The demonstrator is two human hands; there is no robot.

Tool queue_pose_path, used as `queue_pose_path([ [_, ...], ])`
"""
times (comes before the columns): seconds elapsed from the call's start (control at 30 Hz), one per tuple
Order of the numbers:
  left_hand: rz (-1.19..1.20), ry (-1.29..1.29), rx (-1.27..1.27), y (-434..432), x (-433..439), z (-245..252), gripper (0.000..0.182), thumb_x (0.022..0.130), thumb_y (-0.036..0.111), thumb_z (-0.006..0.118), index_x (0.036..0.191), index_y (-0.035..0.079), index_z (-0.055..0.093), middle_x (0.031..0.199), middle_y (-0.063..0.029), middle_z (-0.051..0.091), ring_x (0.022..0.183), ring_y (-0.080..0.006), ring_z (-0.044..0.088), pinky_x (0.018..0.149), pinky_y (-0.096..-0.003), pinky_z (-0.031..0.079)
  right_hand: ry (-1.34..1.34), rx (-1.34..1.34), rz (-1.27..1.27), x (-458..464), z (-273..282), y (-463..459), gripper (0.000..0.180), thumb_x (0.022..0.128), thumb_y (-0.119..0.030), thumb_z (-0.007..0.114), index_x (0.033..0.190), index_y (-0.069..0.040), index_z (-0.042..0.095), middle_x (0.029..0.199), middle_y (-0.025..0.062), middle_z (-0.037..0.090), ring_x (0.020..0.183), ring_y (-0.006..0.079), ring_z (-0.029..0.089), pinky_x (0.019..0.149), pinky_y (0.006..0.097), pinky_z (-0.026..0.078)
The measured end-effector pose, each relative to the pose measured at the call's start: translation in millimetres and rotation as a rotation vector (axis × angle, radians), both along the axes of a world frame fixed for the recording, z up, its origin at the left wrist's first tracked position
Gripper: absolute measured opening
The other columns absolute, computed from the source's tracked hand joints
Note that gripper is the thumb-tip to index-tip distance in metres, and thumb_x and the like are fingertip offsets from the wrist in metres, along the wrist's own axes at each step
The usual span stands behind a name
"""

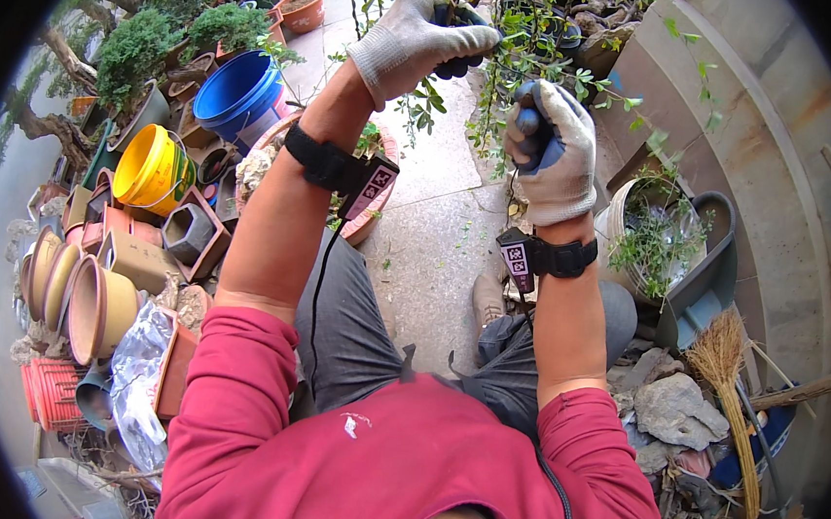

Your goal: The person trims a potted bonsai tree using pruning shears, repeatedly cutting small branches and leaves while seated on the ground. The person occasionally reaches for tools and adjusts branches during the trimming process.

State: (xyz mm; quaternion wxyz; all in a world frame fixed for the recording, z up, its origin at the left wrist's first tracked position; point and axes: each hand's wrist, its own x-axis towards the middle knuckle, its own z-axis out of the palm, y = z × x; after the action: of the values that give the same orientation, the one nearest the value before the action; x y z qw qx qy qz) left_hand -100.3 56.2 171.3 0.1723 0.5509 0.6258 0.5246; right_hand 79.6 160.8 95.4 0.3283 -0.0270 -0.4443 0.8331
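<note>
My left hand [432,45], in a grey-white work glove with dark fingertips, reaches up among the leafy branches [548,65] of a small-leaved plant at the top of the view. Its fingers are curled at a stem, but whether they grip it is hidden. My right hand [550,142], gloved the same way, is lower and to the right, just below the leaves. Its fingers are bent towards the palm; whatever may lie inside them cannot be made out. Cut leaf bits lie on the stone paving [430,261] under both hands.
On the left stand a yellow bucket [145,172], a blue bucket [238,92], stacked plant pots [100,308] and bonsai trees. A white bucket of clippings [619,224], a dustpan [705,304], a straw broom [726,364] and rocks [678,408] are on the right. A round planter [388,147] stands below my left wrist.
</note>
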Motion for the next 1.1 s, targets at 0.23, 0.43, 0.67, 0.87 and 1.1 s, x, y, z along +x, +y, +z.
queue_pose_path([
  [0.23, 0.082, 0.098, 0.026, 3.6, 0.3, -1.9, 0.032, 0.09, 0.031, 0.079, 0.098, 0.0, 0.076, 0.076, -0.0021, 0.07, 0.064, -0.0078, 0.065, 0.058, -0.0229, 0.053, -0.118, 0.304, -0.57, -7.5, 16.2, -19.1, 0.013, 0.095, -0.011, 0.07, 0.093, 0.001, 0.074, 0.073, 0.0042, 0.072, 0.057, 0.0059, 0.059, 0.05, 0.0209, 0.043],
  [0.43, 0.056, 0.138, 0.035, 1.3, -1.8, -1.9, 0.032, 0.089, 0.031, 0.079, 0.096, 0.0, 0.076, 0.073, -0.002, 0.069, 0.063, -0.0072, 0.064, 0.057, -0.0234, 0.051, -0.004, 0.423, -0.832, -24.2, 19.9, -10.6, 0.01, 0.092, -0.006, 0.073, 0.093, 0.004, 0.074, 0.077, 0.0023, 0.072, 0.067, 0.0065, 0.064, 0.063, 0.0235, 0.052],
  [0.67, 0.066, 0.208, -0.024, -1.0, -8.0, 0.4, 0.033, 0.09, 0.032, 0.077, 0.093, 0.0, 0.076, 0.073, -0.0024, 0.068, 0.062, -0.0072, 0.063, 0.057, -0.0239, 0.05, -0.13, 0.502, -0.763, -28.3, 23.1, 4.0, 0.011, 0.092, -0.007, 0.074, 0.094, 0.004, 0.076, 0.078, 0.002, 0.072, 0.068, 0.0082, 0.065, 0.064, 0.0245, 0.055],
  [0.87, 0.03, 0.025, -0.018, -3.1, -7.9, -3.3, 0.037, 0.095, 0.034, 0.071, 0.108, -0.001, 0.073, 0.091, -0.0071, 0.073, 0.081, -0.0119, 0.07, 0.069, -0.0241, 0.053, -0.2, 0.376, -0.554, -19.9, 28.8, 5.1, 0.013, 0.093, -0.011, 0.074, 0.099, 0.0, 0.077, 0.077, 0.0033, 0.072, 0.06, 0.0056, 0.061, 0.053, 0.0218, 0.048],
  [1.1, -0.214, -0.281, 0.144, 0.7, 2.0, -21.1, 0.046, 0.09, 0.018, 0.073, 0.13, -0.002, 0.065, 0.113, -0.0122, 0.072, 0.101, -0.0175, 0.071, 0.088, -0.0309, 0.059, -0.231, 0.295, -0.486, -12.8, 31.7, 4.8, 0.015, 0.094, -0.016, 0.074, 0.102, -0.004, 0.076, 0.072, 0.0034, 0.07, 0.05, 0.0042, 0.052, 0.045, 0.0206, 0.039],
])
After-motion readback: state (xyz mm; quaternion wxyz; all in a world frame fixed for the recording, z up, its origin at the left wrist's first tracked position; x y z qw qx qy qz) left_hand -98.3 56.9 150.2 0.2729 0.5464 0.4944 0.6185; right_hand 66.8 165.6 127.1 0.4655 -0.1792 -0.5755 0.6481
